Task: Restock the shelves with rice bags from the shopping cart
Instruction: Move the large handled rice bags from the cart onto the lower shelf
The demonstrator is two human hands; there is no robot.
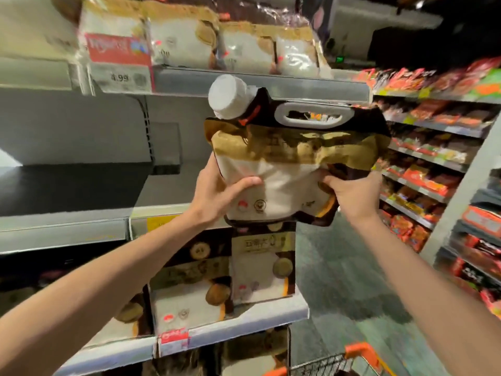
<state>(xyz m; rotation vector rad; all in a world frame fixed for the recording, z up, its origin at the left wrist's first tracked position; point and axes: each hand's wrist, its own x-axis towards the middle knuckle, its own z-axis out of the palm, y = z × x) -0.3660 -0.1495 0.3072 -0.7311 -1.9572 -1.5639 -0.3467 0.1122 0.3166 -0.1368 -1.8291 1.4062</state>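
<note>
I hold a rice bag [287,164] upright in front of the shelving, gold, white and dark brown, with a white screw cap and a grey carry handle on top. My left hand [217,191] grips its lower left side. My right hand [352,194] grips its lower right corner. The bag hangs level with the bare middle shelf [65,221], to the right of it. Similar rice bags [189,42] fill the shelf above, and more rice bags [222,289] stand on the shelf below. An orange corner of the shopping cart [355,354] shows at the bottom.
A red price tag reading 4.99 [119,63] hangs on the top shelf rail. To the right, another shelving unit [433,169] carries red and orange snack packets. A grey floor aisle [349,280] runs between the two units.
</note>
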